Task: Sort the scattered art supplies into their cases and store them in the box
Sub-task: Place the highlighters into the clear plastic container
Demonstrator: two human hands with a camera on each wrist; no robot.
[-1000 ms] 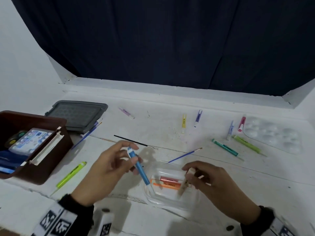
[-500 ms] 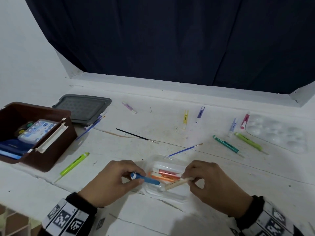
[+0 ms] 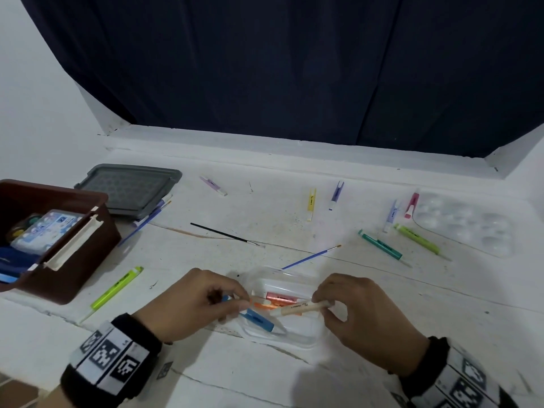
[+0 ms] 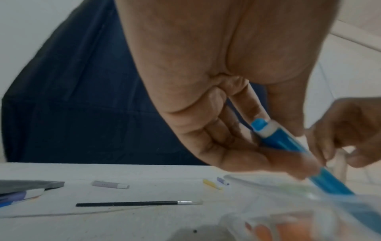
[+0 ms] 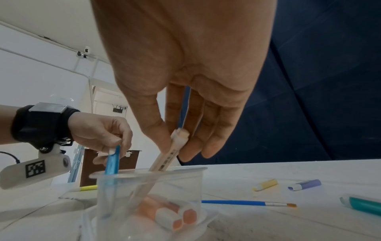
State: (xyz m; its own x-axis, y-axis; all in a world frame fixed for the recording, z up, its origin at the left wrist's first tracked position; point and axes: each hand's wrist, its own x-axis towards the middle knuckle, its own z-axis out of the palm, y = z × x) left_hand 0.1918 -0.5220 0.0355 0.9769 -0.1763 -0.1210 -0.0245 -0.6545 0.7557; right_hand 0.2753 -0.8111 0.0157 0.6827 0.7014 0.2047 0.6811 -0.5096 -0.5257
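Box [image 3: 63,278] set at far left of table [image 3: 382,319]. Blue marker [image 3: 259,319] pinched by left hand [image 3: 194,304], tip lowered into clear case [image 3: 300,334]. Beige marker [image 3: 303,308] pinched by right hand [image 3: 362,316], angled into same case beside orange markers [image 3: 276,300].

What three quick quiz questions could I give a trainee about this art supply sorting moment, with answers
1. True or false: the left hand holds the blue marker.
2. Which marker does the right hand pinch? A beige marker, B teal, C yellow.
3. Fill in: both marker tips point into the clear ____.

Key: 1 true; 2 A; 3 case.
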